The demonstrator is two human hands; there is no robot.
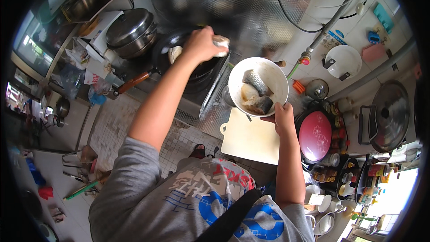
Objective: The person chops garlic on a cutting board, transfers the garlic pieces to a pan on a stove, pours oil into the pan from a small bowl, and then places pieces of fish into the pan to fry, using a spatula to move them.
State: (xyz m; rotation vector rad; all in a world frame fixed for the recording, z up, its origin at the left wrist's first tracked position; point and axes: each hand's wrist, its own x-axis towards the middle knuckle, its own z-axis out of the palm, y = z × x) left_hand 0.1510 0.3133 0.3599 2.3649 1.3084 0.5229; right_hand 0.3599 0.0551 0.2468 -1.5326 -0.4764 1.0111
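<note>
My left hand (200, 45) reaches over a black wok (158, 52) on the stove and grips a pale piece of fish (221, 45). Another pale piece (175, 54) lies in the wok beside my wrist; my hand and forearm hide much of the wok's inside. The wok's wooden handle (134, 82) points down to the left. To the right, my right hand (284, 117) holds a white bowl (235, 90) by its lower right rim. Inside the bowl lie several fish pieces (258, 81), some with silvery-grey skin.
A cream cutting board (250, 137) lies on the counter below the bowl. A lidded steel pot (131, 33) stands left of the wok. Right of the board are a red-lidded electric appliance (315, 136) and racks of seasoning bottles (347, 178). A metal pipe (336, 16) runs along the wall.
</note>
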